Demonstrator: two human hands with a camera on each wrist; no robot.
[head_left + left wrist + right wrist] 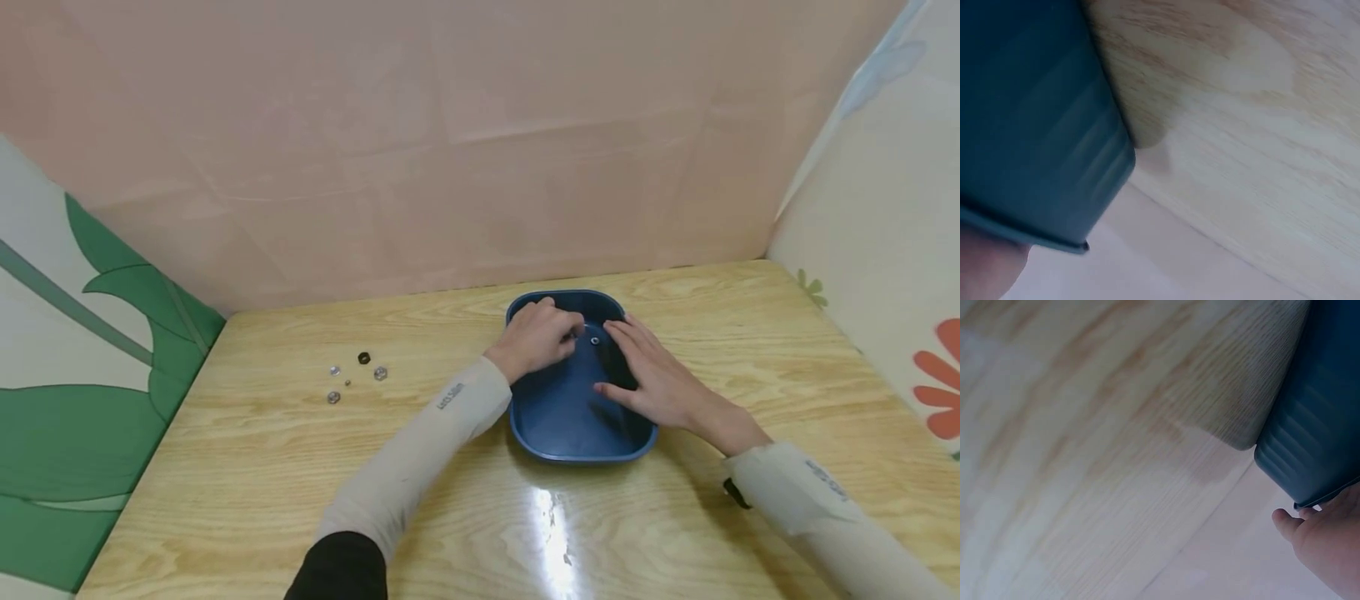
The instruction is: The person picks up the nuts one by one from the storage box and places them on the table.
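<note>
A blue tray [573, 417] with raised sides stands on the wooden table. My left hand [534, 337] reaches over its left rim, fingers bent downward inside near the far end; I cannot tell whether they pinch anything. Just right of those fingertips, a small metal nut [595, 340] lies on the tray floor. My right hand [660, 379] lies across the right rim, fingers extended and thumb spread inward over the tray. In the right wrist view, part of the right hand [1329, 544] shows at the tray's edge. Only a bit of the left hand [988, 265] appears in the left wrist view.
Left of the tray, several small pieces of hardware lie loose on the table [247, 467]: a black nut [363, 357], silver nuts [381, 373] and smaller metal bits [334, 370]. A pinkish sheet [450, 167] rises behind the table's back edge.
</note>
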